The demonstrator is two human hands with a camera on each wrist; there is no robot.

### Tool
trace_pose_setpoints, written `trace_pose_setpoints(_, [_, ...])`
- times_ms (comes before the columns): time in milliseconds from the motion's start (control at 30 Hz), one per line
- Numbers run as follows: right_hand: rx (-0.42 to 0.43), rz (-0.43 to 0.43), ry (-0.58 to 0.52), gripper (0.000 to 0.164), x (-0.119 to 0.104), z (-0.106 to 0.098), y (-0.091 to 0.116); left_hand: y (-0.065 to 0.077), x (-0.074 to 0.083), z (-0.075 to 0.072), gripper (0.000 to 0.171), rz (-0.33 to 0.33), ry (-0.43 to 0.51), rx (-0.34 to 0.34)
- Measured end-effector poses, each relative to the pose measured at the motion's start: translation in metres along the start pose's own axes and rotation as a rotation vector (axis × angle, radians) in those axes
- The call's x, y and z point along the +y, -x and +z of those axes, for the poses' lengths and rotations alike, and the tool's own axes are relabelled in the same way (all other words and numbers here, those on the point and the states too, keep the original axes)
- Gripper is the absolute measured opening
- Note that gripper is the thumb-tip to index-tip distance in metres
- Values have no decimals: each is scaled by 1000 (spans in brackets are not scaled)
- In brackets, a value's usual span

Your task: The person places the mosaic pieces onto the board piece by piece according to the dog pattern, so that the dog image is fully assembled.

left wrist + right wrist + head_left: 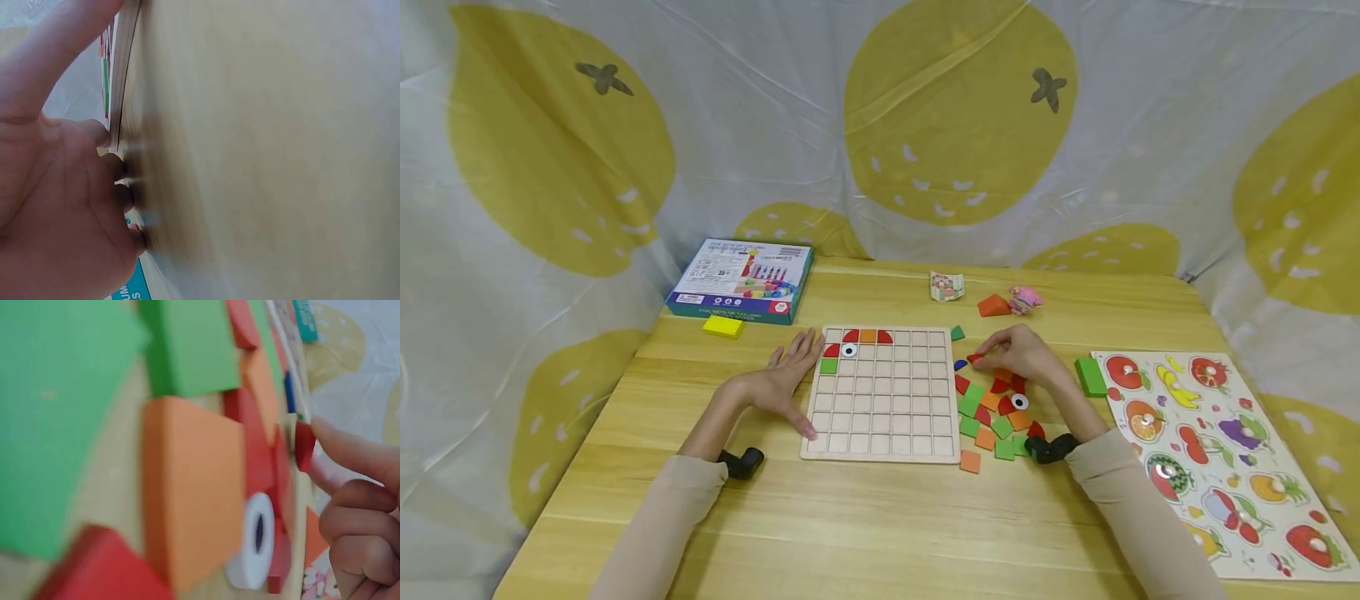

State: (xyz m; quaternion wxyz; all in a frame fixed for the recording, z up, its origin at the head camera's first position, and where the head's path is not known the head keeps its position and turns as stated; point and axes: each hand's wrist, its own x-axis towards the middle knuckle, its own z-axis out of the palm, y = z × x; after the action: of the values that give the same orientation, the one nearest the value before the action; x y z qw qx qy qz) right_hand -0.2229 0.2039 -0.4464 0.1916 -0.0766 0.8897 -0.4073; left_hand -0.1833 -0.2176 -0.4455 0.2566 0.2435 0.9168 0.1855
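Observation:
A wooden grid board (887,408) lies mid-table, with red quarter-circle pieces, an orange square (868,336), a white eye piece (848,351) and a green square (828,366) in its upper left cells. My left hand (778,385) rests at the board's left edge, fingers spread and thumb on its lower left corner. Between thumb and fingertips, my right hand (1021,354) pinches a red piece (304,445) just right of the board. Beneath and in front of that hand spread loose green, orange and red pieces, with another eye piece (258,540) among them.
A fruit puzzle board (1217,467) lies at the right, a green block (1091,377) by its corner. At the back left is a boxed toy (741,279) with a yellow block (723,326) before it. A small printed card (947,287) and a pink figure (1026,300) sit at the back.

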Motion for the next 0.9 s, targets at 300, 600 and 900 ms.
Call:
trace_pose_setpoints(300, [-2,20,48,25,-4,-14,-5,-2,0,0,147,-7,3,-5])
trace_pose_setpoints(600, [-4,76,65,22,-6,-12,-15,0,0,0,147,6,9,-8])
trace_pose_setpoints(900, [-17,16,29,25,0,-9,-20,-1,-1,0,147,-6,7,-7])
